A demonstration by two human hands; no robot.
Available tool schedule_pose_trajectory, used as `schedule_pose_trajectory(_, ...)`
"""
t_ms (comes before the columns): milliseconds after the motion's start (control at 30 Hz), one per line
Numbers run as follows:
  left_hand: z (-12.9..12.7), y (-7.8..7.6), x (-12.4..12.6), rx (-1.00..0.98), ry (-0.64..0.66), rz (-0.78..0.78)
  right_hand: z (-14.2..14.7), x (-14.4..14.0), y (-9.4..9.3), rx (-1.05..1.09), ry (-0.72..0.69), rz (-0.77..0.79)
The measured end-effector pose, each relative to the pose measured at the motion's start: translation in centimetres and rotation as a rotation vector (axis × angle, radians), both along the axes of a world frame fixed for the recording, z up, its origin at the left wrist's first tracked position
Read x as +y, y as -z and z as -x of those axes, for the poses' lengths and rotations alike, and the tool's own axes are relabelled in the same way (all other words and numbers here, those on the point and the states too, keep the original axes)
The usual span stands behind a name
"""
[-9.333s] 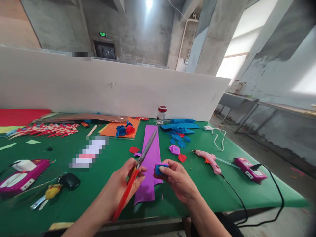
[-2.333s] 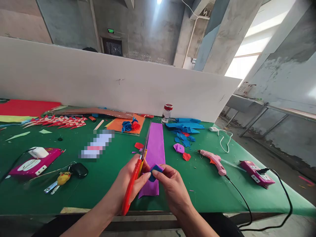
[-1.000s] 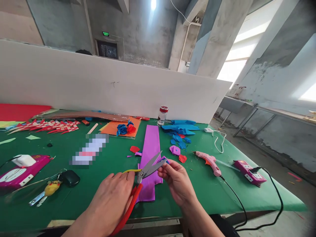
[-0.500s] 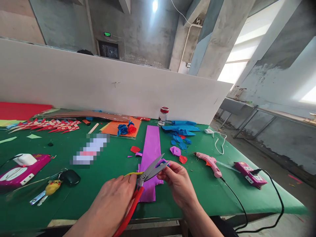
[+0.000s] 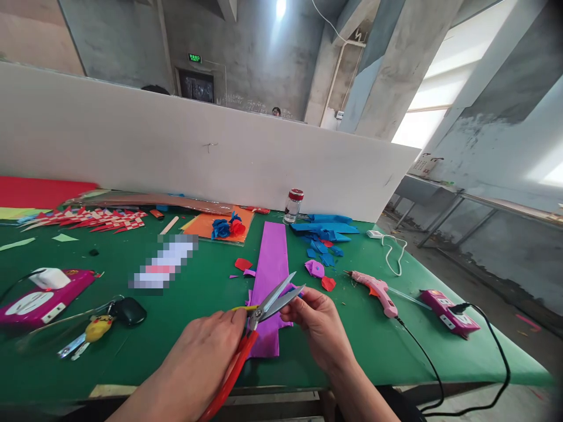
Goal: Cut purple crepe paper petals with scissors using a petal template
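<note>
**Open blades close to the fingertips**

Head view: the left hand was wrapped around the red handles of the scissors, blades parted and pointing toward the right hand. That hand's fingers were narrowly pinched on a small paper piece, mostly hidden, held at the blade tips just above the near end of the purple paper strip. With so little paper showing, a closing cut could probably have nicked a fingertip or slipped off line. The pink glue gun lay well right of the strip, its cord trailing off the green table.
</note>
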State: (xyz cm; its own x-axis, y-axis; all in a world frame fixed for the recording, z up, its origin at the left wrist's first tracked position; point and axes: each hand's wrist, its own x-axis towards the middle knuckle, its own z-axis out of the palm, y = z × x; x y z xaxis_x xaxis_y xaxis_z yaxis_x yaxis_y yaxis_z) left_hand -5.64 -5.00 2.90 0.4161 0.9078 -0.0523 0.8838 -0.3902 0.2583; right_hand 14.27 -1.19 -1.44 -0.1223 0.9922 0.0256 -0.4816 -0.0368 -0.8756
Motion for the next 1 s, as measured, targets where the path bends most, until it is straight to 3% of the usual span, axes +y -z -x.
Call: schedule_pose_trajectory(1000, 0.01, 0.14, 0.1, -0.041, 0.014, 0.006, 0.28, -0.28, -0.01, 0.02, 0.006, -0.012)
